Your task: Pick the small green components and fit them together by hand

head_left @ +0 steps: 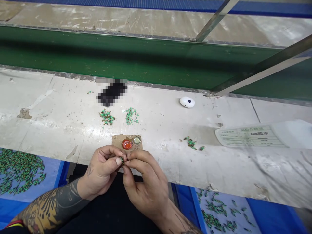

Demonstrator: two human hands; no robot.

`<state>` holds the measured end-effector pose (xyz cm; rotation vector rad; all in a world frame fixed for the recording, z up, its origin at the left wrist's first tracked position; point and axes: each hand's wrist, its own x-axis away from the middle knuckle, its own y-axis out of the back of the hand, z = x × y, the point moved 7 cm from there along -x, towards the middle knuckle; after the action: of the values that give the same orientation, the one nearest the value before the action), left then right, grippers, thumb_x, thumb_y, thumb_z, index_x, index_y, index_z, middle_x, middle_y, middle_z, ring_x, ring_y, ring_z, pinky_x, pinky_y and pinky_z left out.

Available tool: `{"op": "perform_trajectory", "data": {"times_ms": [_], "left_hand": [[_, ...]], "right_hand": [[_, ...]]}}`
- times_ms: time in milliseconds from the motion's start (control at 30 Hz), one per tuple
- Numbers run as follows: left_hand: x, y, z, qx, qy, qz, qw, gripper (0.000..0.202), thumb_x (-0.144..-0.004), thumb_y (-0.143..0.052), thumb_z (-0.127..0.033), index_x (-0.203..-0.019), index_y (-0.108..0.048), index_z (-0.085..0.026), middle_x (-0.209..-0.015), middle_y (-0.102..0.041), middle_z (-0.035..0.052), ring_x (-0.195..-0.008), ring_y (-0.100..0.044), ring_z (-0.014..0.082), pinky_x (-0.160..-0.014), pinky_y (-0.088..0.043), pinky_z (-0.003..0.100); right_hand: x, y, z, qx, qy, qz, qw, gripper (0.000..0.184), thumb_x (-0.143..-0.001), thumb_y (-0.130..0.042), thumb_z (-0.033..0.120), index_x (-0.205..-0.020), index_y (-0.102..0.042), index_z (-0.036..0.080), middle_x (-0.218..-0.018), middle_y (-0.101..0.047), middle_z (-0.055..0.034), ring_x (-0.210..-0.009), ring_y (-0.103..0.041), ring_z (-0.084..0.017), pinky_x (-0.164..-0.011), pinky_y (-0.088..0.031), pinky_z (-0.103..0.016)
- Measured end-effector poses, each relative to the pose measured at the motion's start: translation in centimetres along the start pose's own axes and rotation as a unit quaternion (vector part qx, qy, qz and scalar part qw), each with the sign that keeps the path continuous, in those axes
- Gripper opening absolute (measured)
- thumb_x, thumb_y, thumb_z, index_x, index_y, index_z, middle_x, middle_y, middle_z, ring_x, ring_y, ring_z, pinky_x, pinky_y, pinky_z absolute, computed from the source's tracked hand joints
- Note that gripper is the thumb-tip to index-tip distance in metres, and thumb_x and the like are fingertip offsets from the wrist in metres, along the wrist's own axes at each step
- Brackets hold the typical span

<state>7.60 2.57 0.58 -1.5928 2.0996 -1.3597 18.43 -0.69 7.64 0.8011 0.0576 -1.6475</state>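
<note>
My left hand and my right hand meet fingertip to fingertip just below the bench edge. Between them they pinch a tiny green part; both hands are closed on it. Right above the fingers lies a small cardboard square carrying a red blob and a smaller pale dot. Farther back on the bench lie two little heaps of green parts, with a third small cluster to the right.
Blue trays with several green parts sit at the lower left and lower right. A white oval device, a printed label sheet and a blurred dark object lie on the worn white bench. A green conveyor belt runs behind.
</note>
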Motion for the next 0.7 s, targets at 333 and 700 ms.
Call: {"op": "perform_trajectory", "data": {"times_ms": [333,700], "left_hand": [[-0.08,-0.06,-0.10,-0.003,0.013,0.020,1.000,0.014,-0.073,-0.085,-0.017,-0.082,-0.075,-0.021,-0.076,-0.076,-0.0009,-0.071,-0.070,0.0094,-0.070,-0.056,0.019],[-0.22,-0.20,-0.09,-0.012,0.044,0.033,0.998,0.021,-0.076,-0.083,-0.010,-0.092,-0.073,-0.019,-0.079,-0.077,-0.0003,-0.072,-0.073,0.0099,-0.067,-0.057,0.017]], "right_hand": [[0.06,0.28,-0.21,0.008,-0.003,-0.005,1.000,0.028,-0.085,-0.057,0.003,-0.107,-0.059,0.020,-0.098,-0.066,-0.0075,-0.093,-0.067,-0.020,-0.077,-0.062,-0.037],[0.35,0.26,-0.73,0.014,-0.012,0.014,1.000,0.036,-0.087,-0.057,0.005,-0.121,-0.058,0.015,-0.108,-0.065,-0.0106,-0.105,-0.064,-0.020,-0.091,-0.059,-0.037]]}}
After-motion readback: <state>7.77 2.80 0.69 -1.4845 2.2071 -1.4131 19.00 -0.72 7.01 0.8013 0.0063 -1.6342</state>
